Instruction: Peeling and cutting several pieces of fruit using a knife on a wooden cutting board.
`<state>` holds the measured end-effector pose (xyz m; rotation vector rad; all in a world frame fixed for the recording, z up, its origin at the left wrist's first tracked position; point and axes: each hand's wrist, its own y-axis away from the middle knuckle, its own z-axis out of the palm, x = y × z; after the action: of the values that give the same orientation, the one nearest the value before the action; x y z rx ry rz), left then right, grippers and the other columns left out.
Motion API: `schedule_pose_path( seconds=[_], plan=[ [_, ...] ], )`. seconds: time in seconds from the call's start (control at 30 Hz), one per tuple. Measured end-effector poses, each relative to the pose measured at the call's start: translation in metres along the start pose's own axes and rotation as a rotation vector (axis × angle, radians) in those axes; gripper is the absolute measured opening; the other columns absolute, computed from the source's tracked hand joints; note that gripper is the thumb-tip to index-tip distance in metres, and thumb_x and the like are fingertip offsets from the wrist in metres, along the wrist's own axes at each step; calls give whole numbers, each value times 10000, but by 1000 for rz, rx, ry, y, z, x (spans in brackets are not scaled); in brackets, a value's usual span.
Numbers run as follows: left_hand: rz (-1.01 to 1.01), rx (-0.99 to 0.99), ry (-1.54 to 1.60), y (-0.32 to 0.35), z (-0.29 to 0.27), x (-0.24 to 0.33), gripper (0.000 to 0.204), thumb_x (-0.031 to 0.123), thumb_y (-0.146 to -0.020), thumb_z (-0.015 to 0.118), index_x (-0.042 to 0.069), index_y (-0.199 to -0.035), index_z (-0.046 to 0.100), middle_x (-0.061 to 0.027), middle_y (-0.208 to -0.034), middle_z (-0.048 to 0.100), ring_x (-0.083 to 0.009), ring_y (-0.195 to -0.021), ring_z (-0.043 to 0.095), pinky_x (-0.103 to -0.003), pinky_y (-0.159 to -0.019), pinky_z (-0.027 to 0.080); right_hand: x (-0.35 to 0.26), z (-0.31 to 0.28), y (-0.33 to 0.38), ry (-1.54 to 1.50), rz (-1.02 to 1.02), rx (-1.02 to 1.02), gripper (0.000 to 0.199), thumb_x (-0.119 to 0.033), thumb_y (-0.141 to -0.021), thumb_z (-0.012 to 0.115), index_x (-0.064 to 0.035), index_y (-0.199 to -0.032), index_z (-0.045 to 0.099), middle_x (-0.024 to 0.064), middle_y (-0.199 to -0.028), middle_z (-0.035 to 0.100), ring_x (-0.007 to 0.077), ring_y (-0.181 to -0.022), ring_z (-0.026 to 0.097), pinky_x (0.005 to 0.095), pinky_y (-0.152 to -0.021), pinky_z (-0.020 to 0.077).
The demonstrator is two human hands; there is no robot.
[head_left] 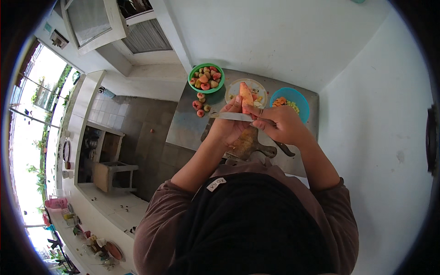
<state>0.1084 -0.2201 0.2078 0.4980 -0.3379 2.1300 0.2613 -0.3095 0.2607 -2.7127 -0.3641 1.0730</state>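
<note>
My left hand (229,124) is closed around a long, tapered orange piece of fruit (246,97) that points away from me; its exact kind is unclear. In my right hand (286,126) is a knife (233,117), its pale blade lying crosswise over my left palm at the near end of the fruit. Below both hands lies a worn wooden cutting board (245,147), partly covered by my left hand and wrist. Beyond the fruit stands a pale plate (233,87) with scraps on it. A blue bowl (303,103) to the right holds orange and green diced pieces.
At the far left of the metal-topped table (181,126), a green basket (191,86) is full of reddish rose apples. Several loose rose apples (198,105) lie beside it. A dark curved handle (285,149) rests right of the board. Walls close in behind and right.
</note>
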Motion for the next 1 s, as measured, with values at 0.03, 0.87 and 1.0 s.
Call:
schedule_pose_path(
  seconds=[0.03, 0.87, 1.0],
  plan=[
    [17, 68, -41, 0, 1, 0, 292, 286, -926, 446, 47, -1077, 519, -54, -915, 591, -118, -760, 594, -240, -657, 522, 1, 1, -1, -9, -4, 8, 352, -270, -824, 578, -261, -1175, 558, 53, -727, 630, 238, -563, 567, 320, -529, 430],
    [139, 552, 183, -24, -88, 21, 183, 241, -915, 483, 87, -1007, 517, -28, -930, 554, -158, -822, 563, -269, -725, 511, 146, 34, -101, -45, 382, -63, 368, -293, -894, 477, -143, -1229, 499, 183, -974, 613, 303, -878, 595, 380, -748, 452],
    [157, 566, 103, -27, -81, 31, 202, 223, -906, 502, 89, -1057, 510, -30, -962, 547, -160, -852, 561, -272, -737, 508, 155, 43, -107, -130, 366, -2, 382, -310, -896, 477, -134, -1234, 493, 169, -1002, 614, 283, -870, 595, 365, -753, 451]
  ],
)
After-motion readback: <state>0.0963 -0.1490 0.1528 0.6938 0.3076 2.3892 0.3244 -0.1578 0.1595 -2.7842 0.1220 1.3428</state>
